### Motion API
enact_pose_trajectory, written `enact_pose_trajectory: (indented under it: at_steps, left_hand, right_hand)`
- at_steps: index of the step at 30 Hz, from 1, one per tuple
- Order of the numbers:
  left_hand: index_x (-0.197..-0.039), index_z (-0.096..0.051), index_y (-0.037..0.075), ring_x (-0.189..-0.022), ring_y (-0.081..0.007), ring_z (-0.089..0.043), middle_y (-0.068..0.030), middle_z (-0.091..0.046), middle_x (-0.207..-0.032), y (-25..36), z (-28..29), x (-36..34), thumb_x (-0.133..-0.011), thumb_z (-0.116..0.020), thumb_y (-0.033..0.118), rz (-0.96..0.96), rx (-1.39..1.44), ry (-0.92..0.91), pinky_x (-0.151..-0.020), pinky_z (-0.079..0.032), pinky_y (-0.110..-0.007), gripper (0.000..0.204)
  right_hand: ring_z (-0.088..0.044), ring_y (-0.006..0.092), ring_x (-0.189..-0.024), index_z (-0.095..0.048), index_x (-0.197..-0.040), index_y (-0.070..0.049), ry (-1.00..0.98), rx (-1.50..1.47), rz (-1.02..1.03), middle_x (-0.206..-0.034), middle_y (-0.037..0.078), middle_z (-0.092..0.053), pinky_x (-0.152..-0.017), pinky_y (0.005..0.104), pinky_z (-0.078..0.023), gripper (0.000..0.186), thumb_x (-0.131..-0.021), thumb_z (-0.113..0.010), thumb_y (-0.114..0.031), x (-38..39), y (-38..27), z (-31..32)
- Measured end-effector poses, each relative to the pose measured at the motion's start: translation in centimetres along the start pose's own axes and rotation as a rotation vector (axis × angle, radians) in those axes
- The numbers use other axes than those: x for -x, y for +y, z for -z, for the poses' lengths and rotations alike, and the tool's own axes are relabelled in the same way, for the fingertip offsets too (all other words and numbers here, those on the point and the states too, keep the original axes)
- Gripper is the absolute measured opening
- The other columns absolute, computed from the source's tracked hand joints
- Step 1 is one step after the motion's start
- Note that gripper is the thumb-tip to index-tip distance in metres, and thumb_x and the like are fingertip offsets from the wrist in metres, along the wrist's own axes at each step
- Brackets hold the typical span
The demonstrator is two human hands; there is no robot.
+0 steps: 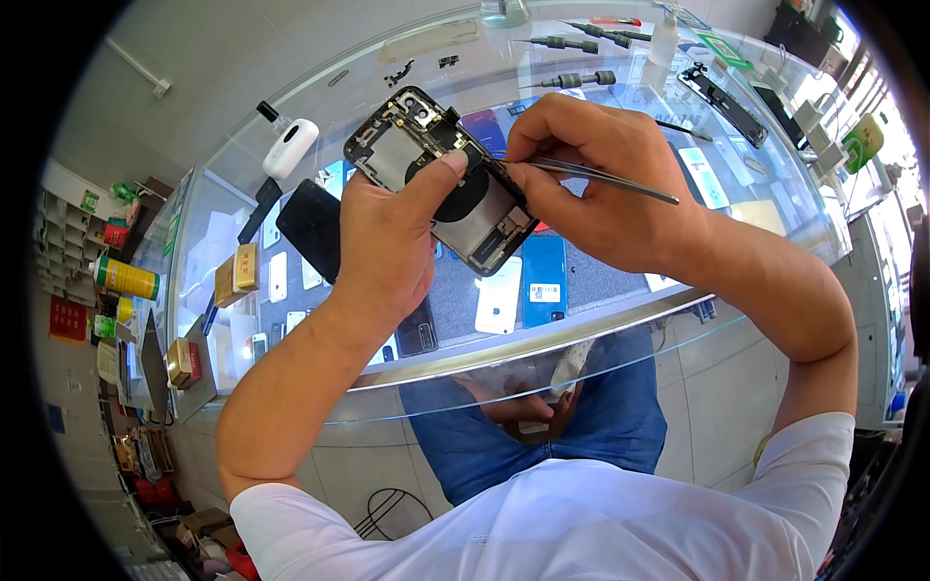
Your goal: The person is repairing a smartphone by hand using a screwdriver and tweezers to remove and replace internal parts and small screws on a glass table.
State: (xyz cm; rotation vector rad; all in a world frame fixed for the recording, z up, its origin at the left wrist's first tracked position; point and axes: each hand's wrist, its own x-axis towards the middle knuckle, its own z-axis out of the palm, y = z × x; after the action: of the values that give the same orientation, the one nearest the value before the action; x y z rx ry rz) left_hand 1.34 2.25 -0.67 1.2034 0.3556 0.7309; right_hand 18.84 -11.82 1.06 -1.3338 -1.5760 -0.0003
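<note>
An opened smartphone (pixel 463 201), its metal frame, boards and round black pad exposed, is held tilted above the glass counter. My left hand (pixel 392 232) grips it by the lower left side, the thumb pressing on the inside near the middle. My right hand (pixel 625 218) is closed around a pair of metal tweezers (pixel 630 183). The tweezers' tips reach the phone's right edge, where my fingers partly hide them. What the tips touch is too small to tell. A dark phone-sized panel (pixel 312 230) lies left of my left hand.
The glass counter (pixel 465 360) shows several phones beneath, including a blue one (pixel 544 281). Screwdrivers (pixel 572 80) and a clear bottle (pixel 664 41) stand or lie at the back. A long narrow phone part (pixel 725 105) is at right; a white oval device (pixel 291 148) and small boxes (pixel 235 275) are left.
</note>
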Motion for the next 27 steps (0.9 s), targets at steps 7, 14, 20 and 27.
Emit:
enact_pose_trajectory:
  at_steps: [7,14,20,27]
  left_hand:
    - [-0.121,-0.071,0.005,-0.097,-0.0135,-0.075,-0.0050,-0.077,-0.108,0.0,0.2,0.0,-0.097,-0.079,0.007,0.007,-0.011,-0.002,-0.086,-0.059,-0.030,0.025]
    - [-0.123,-0.070,0.004,-0.100,-0.0157,-0.076,-0.0064,-0.078,-0.112,-0.1,0.3,-0.1,-0.097,-0.080,0.005,0.002,0.007,-0.007,-0.091,-0.060,-0.031,0.028]
    - [-0.125,-0.069,0.004,-0.104,-0.0161,-0.075,-0.0067,-0.077,-0.114,-0.3,0.4,-0.1,-0.097,-0.081,0.004,-0.018,-0.007,-0.016,-0.094,-0.060,-0.033,0.031]
    - [-0.124,-0.069,0.004,-0.103,-0.0152,-0.074,-0.0061,-0.077,-0.113,-0.2,0.4,0.0,-0.098,-0.080,0.006,-0.053,-0.039,-0.007,-0.095,-0.059,-0.033,0.029]
  right_hand:
    - [-0.080,0.0226,-0.089,-0.069,-0.106,0.000,-0.065,0.058,-0.049,-0.095,0.013,-0.075,-0.083,0.0345,-0.065,0.014,-0.096,-0.077,-0.006,0.0,-0.5,0.5]
    - [-0.079,0.0286,-0.081,-0.071,-0.102,0.000,-0.018,-0.099,-0.135,-0.088,0.017,-0.076,-0.074,0.0375,-0.061,0.013,-0.094,-0.076,-0.010,0.1,-0.2,0.1]
    - [-0.073,0.0223,-0.074,-0.071,-0.097,0.001,-0.076,-0.252,-0.208,-0.083,0.015,-0.074,-0.071,0.0349,-0.059,0.016,-0.096,-0.074,-0.014,0.2,-0.2,0.4]
    - [-0.068,0.0185,-0.071,-0.071,-0.100,0.003,-0.023,-0.220,-0.262,-0.080,0.013,-0.072,-0.068,0.0357,-0.056,0.021,-0.097,-0.069,-0.018,0.1,-1.0,0.1]
